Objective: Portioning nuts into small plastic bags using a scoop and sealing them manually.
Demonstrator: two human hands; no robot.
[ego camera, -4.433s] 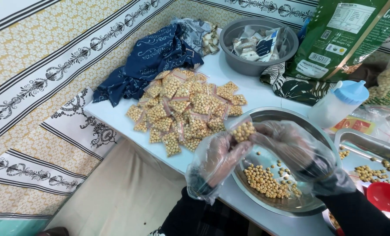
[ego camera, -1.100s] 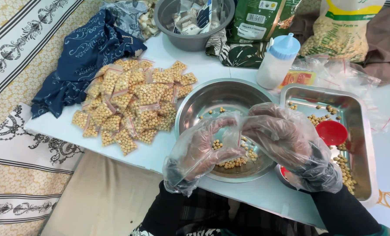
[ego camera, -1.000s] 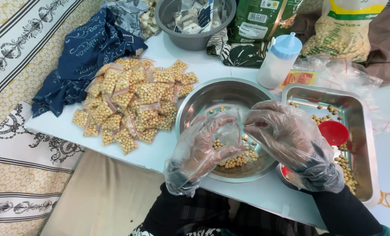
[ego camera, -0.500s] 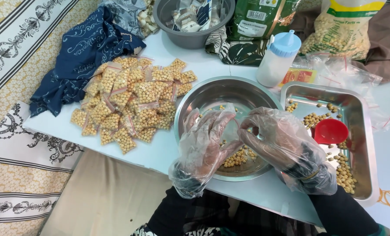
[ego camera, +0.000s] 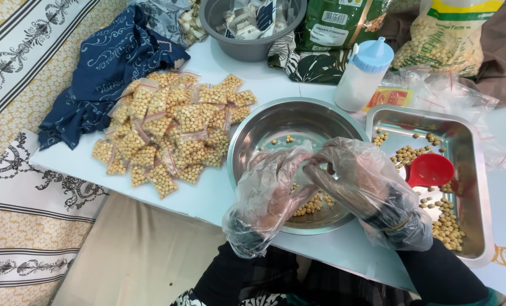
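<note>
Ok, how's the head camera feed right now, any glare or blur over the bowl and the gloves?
Head view: even, soft light, sharp overall; mild sheen on the steel bowl and steel tray, nothing washed out. The clear plastic gloves on the left hand and right hand wrinkle and reflect, hiding what the fingertips pinch. Edges bend slightly from the wide lens.

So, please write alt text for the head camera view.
Two hands in clear plastic gloves, left hand and right hand, meet over a round steel bowl holding chickpeas. Small filled bags lie left; a steel tray with a red scoop sits right.
</note>
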